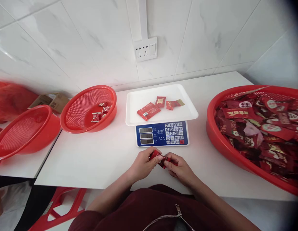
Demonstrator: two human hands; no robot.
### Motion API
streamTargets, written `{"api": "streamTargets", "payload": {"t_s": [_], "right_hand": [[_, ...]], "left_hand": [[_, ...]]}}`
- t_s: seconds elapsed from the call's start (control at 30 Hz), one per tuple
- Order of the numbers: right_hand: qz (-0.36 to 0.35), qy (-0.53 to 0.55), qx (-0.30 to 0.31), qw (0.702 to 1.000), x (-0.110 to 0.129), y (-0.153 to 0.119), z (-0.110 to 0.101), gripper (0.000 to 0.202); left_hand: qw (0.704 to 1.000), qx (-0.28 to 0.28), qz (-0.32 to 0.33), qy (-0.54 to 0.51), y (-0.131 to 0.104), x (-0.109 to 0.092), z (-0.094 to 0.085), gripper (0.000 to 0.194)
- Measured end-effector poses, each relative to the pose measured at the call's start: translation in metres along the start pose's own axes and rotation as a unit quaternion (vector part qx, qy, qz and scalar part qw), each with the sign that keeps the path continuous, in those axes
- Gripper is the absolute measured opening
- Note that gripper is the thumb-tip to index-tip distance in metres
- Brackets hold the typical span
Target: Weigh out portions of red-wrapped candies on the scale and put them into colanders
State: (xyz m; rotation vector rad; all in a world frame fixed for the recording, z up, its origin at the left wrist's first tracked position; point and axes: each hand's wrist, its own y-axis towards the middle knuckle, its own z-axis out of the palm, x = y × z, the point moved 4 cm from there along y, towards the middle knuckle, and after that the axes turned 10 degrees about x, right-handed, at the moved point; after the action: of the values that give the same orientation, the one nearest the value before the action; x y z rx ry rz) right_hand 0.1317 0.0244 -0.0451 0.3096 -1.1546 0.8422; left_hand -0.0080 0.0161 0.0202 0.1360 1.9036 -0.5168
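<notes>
Left hand [143, 164] and right hand [179, 168] pinch red packaging [154, 155] on the near side of a scale [160, 126]; probably light, pliable, slippery, best held by its ends.

The left hand [143, 164] and right hand [179, 168] are holding a red packet [154, 154], maybe two, near the blue scale [159, 138].
</notes>
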Motion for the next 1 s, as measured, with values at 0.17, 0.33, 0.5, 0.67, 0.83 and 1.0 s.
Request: {"api": "streamTargets", "payload": {"t_s": [0.17,0.33,0.5,0.67,0.83,1.0], "right_hand": [[-0.033,-0.076,-0.02,0.996,0.004,-0.002,-0.001,0.032],[-0.034,-0.044,-0.018,0.998,0.006,-0.002,0.001,0.034],[-0.02,0.005,-0.019,1.0,0.005,-0.002,0.0,0.036],[0.012,-0.026,-0.006,1.0,0.005,-0.003,0.004,0.036],[0.024,-0.061,0.003,0.998,0.006,-0.003,0.006,0.037],[0.027,-0.074,0.004,0.997,0.009,-0.003,0.009,0.037]], "left_hand": [[0.995,-0.065,0.048,0.058,0.0,-0.001,-0.004,0.022],[0.983,-0.08,0.101,0.131,0.002,-0.008,-0.001,0.025],[0.972,-0.157,0.126,0.119,0.012,-0.035,-0.028,0.022],[0.961,-0.189,0.128,0.156,0.04,-0.071,-0.065,0.028],[0.873,-0.221,0.092,0.425,0.078,-0.093,-0.082,0.04],[0.823,-0.098,0.173,0.532,0.124,-0.108,-0.062,0.048]]}}
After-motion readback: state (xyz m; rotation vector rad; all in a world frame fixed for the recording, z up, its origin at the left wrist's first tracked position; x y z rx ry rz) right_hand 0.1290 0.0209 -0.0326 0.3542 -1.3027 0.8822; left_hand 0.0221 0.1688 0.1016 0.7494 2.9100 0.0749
